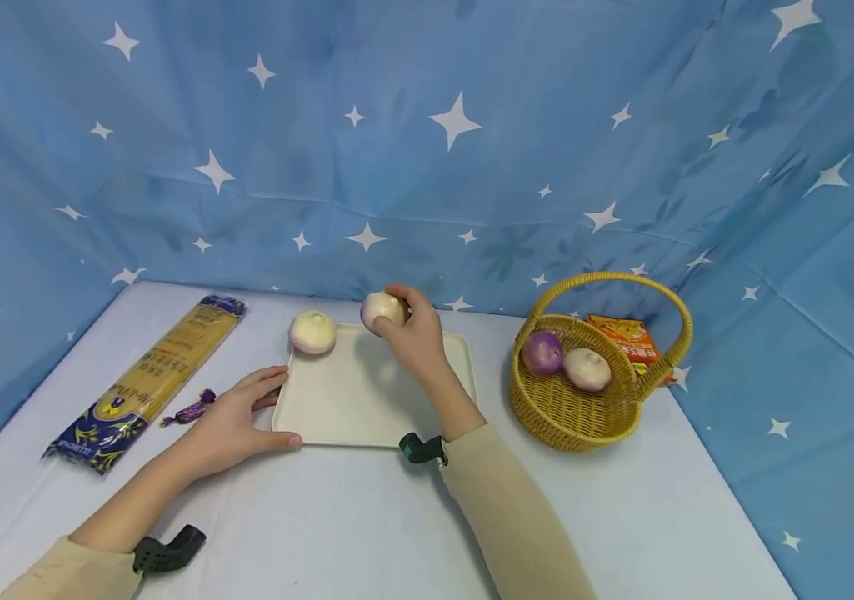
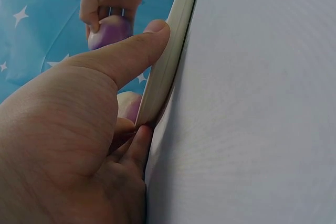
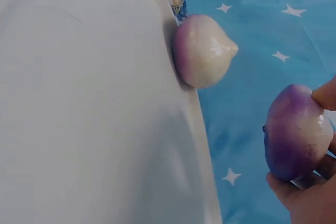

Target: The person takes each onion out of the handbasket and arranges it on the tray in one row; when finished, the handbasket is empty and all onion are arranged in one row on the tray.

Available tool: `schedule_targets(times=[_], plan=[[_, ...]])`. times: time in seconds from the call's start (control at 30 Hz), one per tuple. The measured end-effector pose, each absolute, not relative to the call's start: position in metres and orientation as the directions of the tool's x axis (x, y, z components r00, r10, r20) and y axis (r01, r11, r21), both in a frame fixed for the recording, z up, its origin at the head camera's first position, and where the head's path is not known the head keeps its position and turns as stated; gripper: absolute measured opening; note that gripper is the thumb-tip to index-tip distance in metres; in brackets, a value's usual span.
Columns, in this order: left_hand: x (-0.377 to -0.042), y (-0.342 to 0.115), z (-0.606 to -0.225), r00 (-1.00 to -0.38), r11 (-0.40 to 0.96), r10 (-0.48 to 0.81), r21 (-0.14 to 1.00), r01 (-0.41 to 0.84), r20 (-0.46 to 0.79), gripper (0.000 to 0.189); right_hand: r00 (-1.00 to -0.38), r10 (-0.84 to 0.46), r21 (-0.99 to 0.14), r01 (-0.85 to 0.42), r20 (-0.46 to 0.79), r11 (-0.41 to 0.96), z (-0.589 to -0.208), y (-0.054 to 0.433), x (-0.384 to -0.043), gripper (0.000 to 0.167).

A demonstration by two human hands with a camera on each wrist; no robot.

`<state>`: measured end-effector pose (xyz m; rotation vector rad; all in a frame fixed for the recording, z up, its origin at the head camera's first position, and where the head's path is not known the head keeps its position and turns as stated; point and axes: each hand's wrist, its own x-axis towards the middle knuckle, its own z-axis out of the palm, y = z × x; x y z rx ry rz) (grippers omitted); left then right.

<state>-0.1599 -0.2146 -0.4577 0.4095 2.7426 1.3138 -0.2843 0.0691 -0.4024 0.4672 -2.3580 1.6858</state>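
Note:
A purple-and-white turnip is held by my right hand above the back of the cream tray. In the right wrist view, thumb and fingers surround the held turnip, its purple end facing the camera. Another turnip rests at the tray's back left corner, white end up. My left hand grips the tray's front left corner; the left wrist view shows the thumb on its rim and fingers bent at the edge, partly hidden.
Right of the tray stands a yellow wicker basket with a tall handle, holding two more turnips. An orange packet lies behind it. To the left are a spaghetti pack and a purple wrapped candy. A starry blue curtain hangs behind.

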Motion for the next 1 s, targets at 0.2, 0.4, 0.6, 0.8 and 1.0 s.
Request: schedule_targets(times=[0.2, 0.4, 0.6, 0.8, 1.0], plan=[[-0.159, -0.215, -0.461, -0.962, 0.598, 0.267, 0.775, 0.204, 0.047, 0.118, -0.938, -0.129, -0.891, -0.346, 0.322, 0.293, -0.413, 0.06, -0.292, 0.054], [-0.161, -0.216, -0.462, -0.964, 0.6, 0.262, 0.777, 0.192, 0.035, 0.119, -0.927, -0.191, -0.875, -0.37, 0.323, 0.312, -0.419, 0.061, -0.294, 0.055], [-0.162, -0.215, -0.46, -0.965, 0.603, 0.258, 0.775, 0.189, 0.035, 0.12, -0.92, -0.271, -0.875, -0.362, 0.281, 0.322, -0.425, 0.062, -0.297, 0.057], [-0.161, -0.215, -0.457, -0.966, 0.599, 0.256, 0.776, 0.197, 0.047, 0.118, -0.9, -0.354, -0.855, -0.382, 0.256, 0.351, -0.432, 0.062, -0.304, 0.061], [-0.16, -0.215, -0.457, -0.962, 0.597, 0.269, 0.776, 0.204, 0.045, 0.117, -0.889, -0.374, -0.84, -0.401, 0.262, 0.365, -0.439, 0.064, -0.306, 0.063]])
